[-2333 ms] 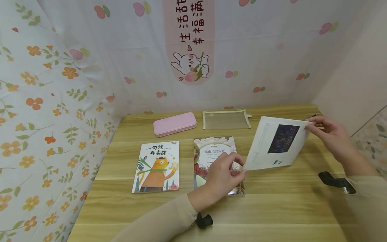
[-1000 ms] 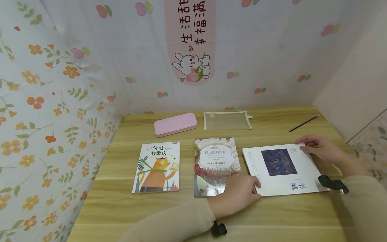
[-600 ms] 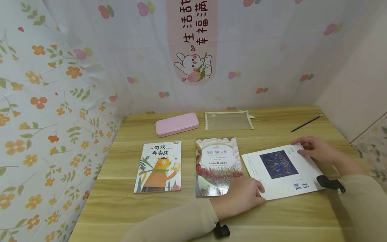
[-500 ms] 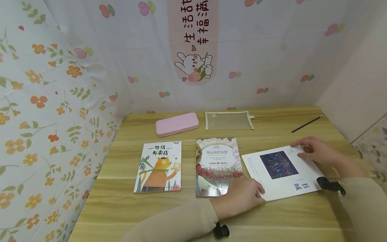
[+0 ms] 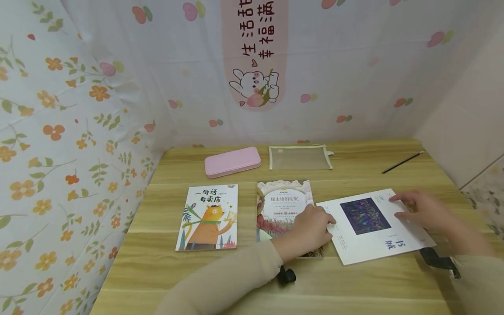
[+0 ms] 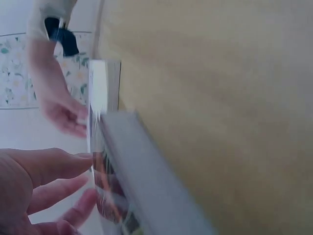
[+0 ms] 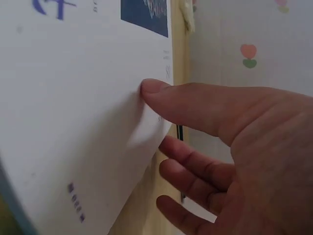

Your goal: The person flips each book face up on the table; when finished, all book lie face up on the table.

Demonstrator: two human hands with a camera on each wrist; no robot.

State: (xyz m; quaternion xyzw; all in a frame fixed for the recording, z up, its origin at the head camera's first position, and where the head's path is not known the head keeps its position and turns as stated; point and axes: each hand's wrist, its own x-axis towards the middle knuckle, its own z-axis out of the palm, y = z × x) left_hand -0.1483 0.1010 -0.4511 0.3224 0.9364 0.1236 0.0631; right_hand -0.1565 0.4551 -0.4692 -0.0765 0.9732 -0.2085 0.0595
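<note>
A white magazine (image 5: 364, 247) with a dark square picture lies slanted on the right of the table. My right hand (image 5: 423, 210) is at its upper right edge; in the right wrist view the thumb (image 7: 161, 95) lies over the cover while the loosely bent fingers (image 7: 188, 176) are beyond the edge. My left hand (image 5: 309, 227) is over the right side of the middle book (image 5: 271, 214), which has a red-and-green illustrated cover. Its fingertips come right up to the magazine's left edge. In the left wrist view the left hand (image 6: 44, 191) has thumb and fingers spread beside the book covers.
On the left lies a picture book (image 5: 206, 218) with an orange bear. Behind are a pink pencil case (image 5: 232, 162) and a translucent mesh pouch (image 5: 301, 158). A dark pencil (image 5: 402, 162) lies at the back right of the wooden table (image 5: 157, 275); patterned curtains stand behind and left.
Earlier the magazine was tilted up in both hands, then was laid down flat and turned slightly. Since then the left hand has moved up from its lower left corner, and the right hand has loosened.
</note>
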